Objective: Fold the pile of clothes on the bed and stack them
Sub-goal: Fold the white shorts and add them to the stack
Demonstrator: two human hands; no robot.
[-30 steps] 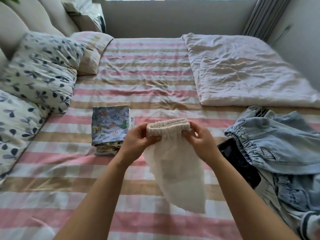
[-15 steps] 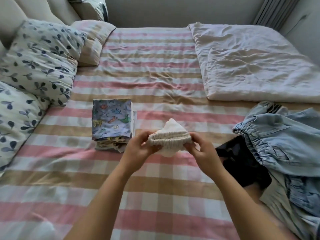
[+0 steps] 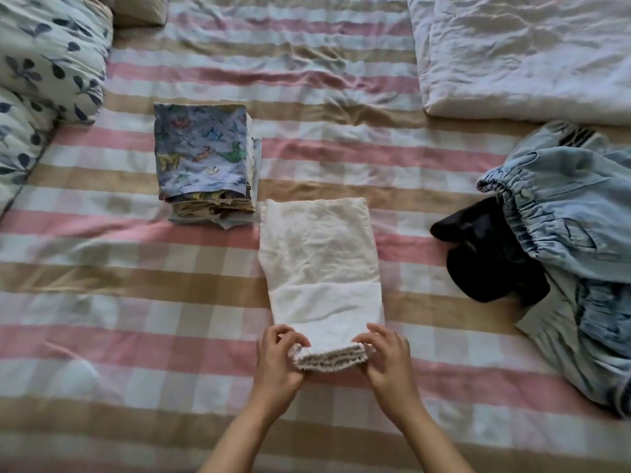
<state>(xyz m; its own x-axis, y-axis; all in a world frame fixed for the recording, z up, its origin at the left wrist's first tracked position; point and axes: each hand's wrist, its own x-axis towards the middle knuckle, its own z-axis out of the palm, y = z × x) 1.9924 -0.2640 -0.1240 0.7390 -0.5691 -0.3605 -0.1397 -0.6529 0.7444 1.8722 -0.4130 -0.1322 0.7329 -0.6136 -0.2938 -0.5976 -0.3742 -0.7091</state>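
Nearest: gripping elastic waistband (image 3: 329, 359) of white garment (image 3: 321, 264) at both ends, left hand (image 3: 277, 357) and right hand (image 3: 389, 356), fingers curled round fabric.

Spread flat lengthwise on checked bedsheet (image 3: 136, 302), far hem just beside folded stack (image 3: 205, 158), perhaps touching.

Judged mid-fold: narrowed lengthwise already, crosswise folds left, then onto stack.

Done so far: several pieces stacked, dinosaur print on top.

Left to do, at right: denim garment (image 3: 573, 213), black garment (image 3: 485, 257) partly under it, more cloth beneath, all unfolded.

Farthest: duvet (image 3: 512, 52), leaf-print pillows (image 3: 44, 49).
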